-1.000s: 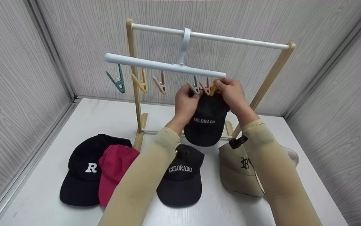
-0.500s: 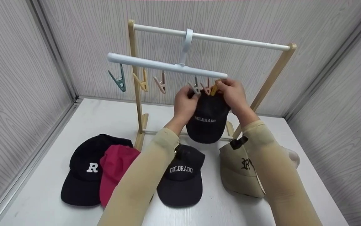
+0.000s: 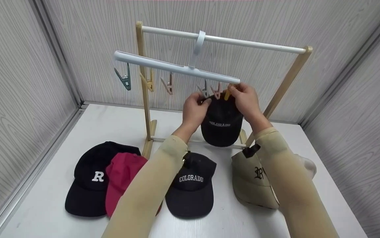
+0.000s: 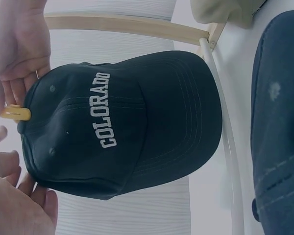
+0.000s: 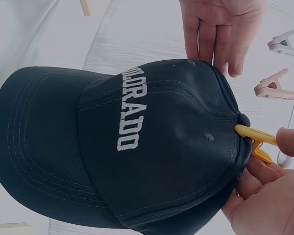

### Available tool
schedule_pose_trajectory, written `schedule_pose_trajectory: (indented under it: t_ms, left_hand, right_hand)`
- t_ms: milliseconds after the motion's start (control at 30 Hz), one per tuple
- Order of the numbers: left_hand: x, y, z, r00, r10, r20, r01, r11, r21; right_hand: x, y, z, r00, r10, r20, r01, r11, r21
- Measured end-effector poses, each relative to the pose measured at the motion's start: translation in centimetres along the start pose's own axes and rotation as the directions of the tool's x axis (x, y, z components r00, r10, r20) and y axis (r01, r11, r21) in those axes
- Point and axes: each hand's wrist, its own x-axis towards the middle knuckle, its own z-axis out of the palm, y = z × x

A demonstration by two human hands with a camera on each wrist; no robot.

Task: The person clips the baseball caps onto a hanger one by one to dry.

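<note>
A black cap lettered COLORADO (image 3: 221, 127) hangs brim-down below the right end of a pale blue clip hanger (image 3: 163, 66). The yellow clip (image 5: 255, 134) bites the top of its crown. My right hand (image 3: 246, 100) pinches that clip, thumb on its handle and fingers behind. My left hand (image 3: 193, 110) is at the cap's left side; in the right wrist view this hand (image 5: 220, 29) has straight fingers running behind the cap edge, with the thumb apart from the cloth. Beside the yellow clip hang a pink clip (image 3: 216, 92) and a grey clip (image 3: 204, 91).
The hanger hooks over a rack's white rod (image 3: 252, 43). Green (image 3: 125, 81), yellow (image 3: 148, 82) and pale pink clips (image 3: 167, 86) hang at left. On the white table lie black (image 3: 87, 191), red (image 3: 123, 175), second COLORADO (image 3: 190, 195) and olive caps (image 3: 252, 185).
The black cap has shifted right and slightly up below the hanger. The hanger's left end has risen a little. The right hand stays on the yellow clip; the left hand has barely moved.
</note>
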Motion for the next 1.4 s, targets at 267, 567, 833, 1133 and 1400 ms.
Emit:
schedule_pose_trajectory:
  t_ms: [267,567,833,1133,1400]
  left_hand:
    - [0.0,-0.3,0.0,1.0,-0.017,0.019,0.017,1.0,0.024]
    - [-0.2,-0.7,-0.5,0.999,-0.033,0.039,0.031,0.999,0.043]
    - [-0.3,-1.1,-1.1,0.998,-0.025,0.065,0.021,0.998,0.064]
    - [-0.4,-1.8,-2.0,0.997,-0.015,0.08,0.01,0.998,0.063]
    - [-0.5,-2.5,-2.7,0.997,-0.019,0.081,0.011,0.996,0.09]
  right_hand:
    - [0.0,0.2,0.0,1.0,0.002,-0.006,-0.002,1.0,0.02]
    - [-0.1,0.7,-0.1,1.0,0.007,0.0,-0.007,1.0,0.004]
    - [-0.1,1.1,0.1,1.0,-0.018,0.013,0.018,0.999,0.045]
    - [-0.4,1.5,0.4,1.0,-0.008,0.016,0.008,1.0,0.008]
    - [-0.9,1.8,0.7,0.999,0.0,0.036,0.001,1.0,-0.007]
